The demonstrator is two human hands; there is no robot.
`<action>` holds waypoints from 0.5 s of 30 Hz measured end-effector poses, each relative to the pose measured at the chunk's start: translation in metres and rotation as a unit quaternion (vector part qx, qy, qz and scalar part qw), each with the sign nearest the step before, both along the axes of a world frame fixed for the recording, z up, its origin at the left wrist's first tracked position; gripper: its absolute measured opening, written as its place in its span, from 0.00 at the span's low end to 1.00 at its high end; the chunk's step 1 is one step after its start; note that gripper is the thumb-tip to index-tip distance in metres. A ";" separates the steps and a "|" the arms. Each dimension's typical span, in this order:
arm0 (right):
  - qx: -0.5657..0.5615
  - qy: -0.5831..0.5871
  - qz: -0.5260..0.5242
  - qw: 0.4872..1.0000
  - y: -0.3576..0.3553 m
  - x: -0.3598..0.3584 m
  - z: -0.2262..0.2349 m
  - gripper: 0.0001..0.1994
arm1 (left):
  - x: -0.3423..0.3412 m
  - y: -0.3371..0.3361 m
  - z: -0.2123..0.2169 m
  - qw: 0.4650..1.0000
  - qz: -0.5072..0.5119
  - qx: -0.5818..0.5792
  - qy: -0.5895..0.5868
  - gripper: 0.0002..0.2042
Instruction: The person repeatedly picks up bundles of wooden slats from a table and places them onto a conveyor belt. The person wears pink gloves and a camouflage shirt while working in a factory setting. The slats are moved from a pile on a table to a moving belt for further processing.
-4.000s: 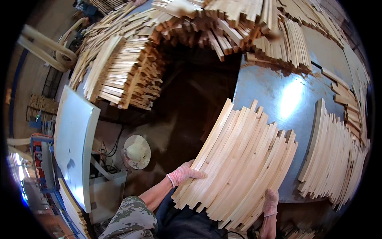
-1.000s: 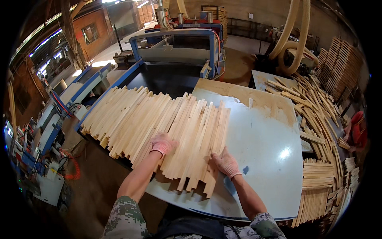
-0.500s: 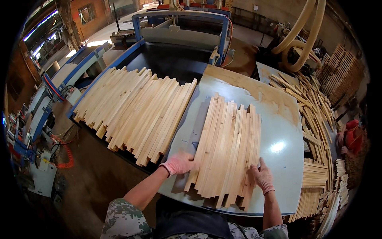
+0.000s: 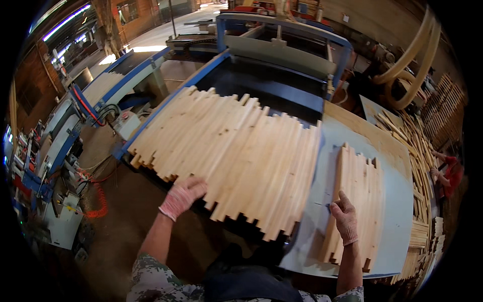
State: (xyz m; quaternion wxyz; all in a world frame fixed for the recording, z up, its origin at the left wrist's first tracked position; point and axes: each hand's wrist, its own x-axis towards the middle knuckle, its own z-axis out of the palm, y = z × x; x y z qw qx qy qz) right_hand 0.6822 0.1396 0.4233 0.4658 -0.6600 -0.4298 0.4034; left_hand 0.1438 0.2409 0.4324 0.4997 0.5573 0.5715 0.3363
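Pale wooden strips (image 4: 236, 156) lie side by side on a black belt, their ends uneven. My left hand (image 4: 183, 196), in a pink-and-white knit glove, is at their near ends with its fingers loosely extended; whether it touches the wood is unclear. A narrower group of wooden strips (image 4: 361, 196) rests on the pale table to the right. Over the left side of this group is my right hand (image 4: 345, 219), gloved too, index finger stretched forward and thumb out. Neither hand holds a strip.
The pale table (image 4: 397, 216) adjoins the belt machine, whose blue frame (image 4: 282, 22) crosses behind. Loose wood offcuts (image 4: 402, 133) are heaped at the right, near a person in red (image 4: 450, 173). Thick hoses (image 4: 410, 65) hang behind; a red coiled hose (image 4: 98, 201) lies at left.
The view has swung left. My left hand has gone from the table group to the belt strips' near ends; my right has moved to the table group's left side. That group looks narrower.
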 end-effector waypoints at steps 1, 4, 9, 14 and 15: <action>-0.003 0.026 -0.006 1.000 0.010 -0.014 -0.018 0.37 | -0.033 0.013 0.008 0.988 0.059 0.082 0.114 0.25; -0.028 -0.056 -0.059 0.996 0.042 -0.051 -0.056 0.36 | -0.159 0.078 -0.023 0.933 0.202 0.137 0.265 0.32; 0.062 -0.104 -0.193 0.974 0.053 -0.059 -0.112 0.32 | -0.254 0.165 0.020 0.765 0.268 0.122 0.573 0.35; 0.065 -0.237 -0.174 0.954 0.057 -0.067 -0.123 0.28 | -0.358 0.231 -0.003 0.687 0.284 0.162 0.649 0.40; 0.058 -0.243 -0.174 0.953 0.064 -0.080 -0.115 0.28 | -0.397 0.235 -0.015 0.673 0.308 0.180 0.648 0.43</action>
